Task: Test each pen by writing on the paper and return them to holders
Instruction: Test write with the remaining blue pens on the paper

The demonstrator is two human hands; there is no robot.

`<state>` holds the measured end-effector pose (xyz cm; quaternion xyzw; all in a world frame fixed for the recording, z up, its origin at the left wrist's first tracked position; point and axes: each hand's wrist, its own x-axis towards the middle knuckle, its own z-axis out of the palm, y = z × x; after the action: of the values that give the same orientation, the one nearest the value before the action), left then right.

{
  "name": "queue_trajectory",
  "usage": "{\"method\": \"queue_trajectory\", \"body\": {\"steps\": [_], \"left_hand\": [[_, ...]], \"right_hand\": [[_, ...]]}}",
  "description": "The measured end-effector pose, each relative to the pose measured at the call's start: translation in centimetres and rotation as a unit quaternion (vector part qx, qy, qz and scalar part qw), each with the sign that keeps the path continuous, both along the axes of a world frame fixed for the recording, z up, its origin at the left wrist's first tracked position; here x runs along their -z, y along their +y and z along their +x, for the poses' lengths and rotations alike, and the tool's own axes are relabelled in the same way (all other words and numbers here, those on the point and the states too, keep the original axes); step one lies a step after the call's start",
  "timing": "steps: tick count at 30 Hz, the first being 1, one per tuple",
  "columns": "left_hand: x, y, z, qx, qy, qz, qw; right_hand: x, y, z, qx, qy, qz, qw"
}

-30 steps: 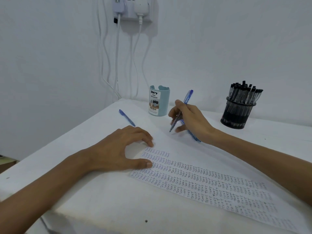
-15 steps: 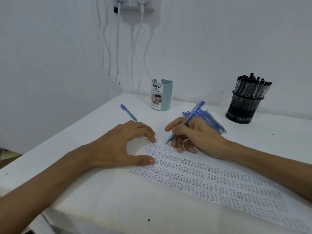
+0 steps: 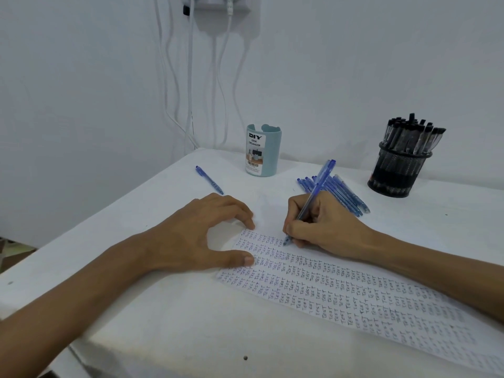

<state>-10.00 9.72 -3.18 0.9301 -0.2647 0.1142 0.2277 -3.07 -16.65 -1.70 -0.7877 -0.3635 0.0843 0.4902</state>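
Testing now: right hand [image 3: 332, 227] grasps 1 blue pen [image 3: 317, 186], tip on the paper [image 3: 341, 296]; left hand [image 3: 191, 236], gripping nothing, presses the paper's end. Next, likely the teal holder [image 3: 263, 151] beyond the paper.

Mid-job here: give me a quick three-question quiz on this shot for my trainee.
1. True or false: the right hand holds a blue pen with its tip on the paper.
2. Pens stick out of which holder? A) blue B) black C) neither
3. What word is written all over the paper?

Key: 1. True. 2. B, the black holder. 3. TEST.
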Motion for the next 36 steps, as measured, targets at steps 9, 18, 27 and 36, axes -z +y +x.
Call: {"method": "queue_trajectory", "body": {"steps": [9, 18, 27, 36], "left_hand": [[-0.03, -0.04, -0.02, -0.001, 0.002, -0.002, 1.000], [0.07, -0.02, -0.07, -0.003, 0.001, -0.001, 1.000], [0.11, 0.01, -0.08, -0.002, 0.005, -0.001, 1.000], [0.06, 0.00, -0.05, -0.001, 0.002, -0.003, 1.000]], "right_hand": [[-0.09, 0.06, -0.06, -0.002, -0.012, -0.012, 1.000], [-0.01, 0.11, 0.11, 0.014, -0.003, -0.009, 1.000], [0.01, 0.17, 0.23, 0.020, -0.002, -0.015, 1.000], [0.08, 0.27, 0.30, 0.026, -0.005, -0.013, 1.000]]}}
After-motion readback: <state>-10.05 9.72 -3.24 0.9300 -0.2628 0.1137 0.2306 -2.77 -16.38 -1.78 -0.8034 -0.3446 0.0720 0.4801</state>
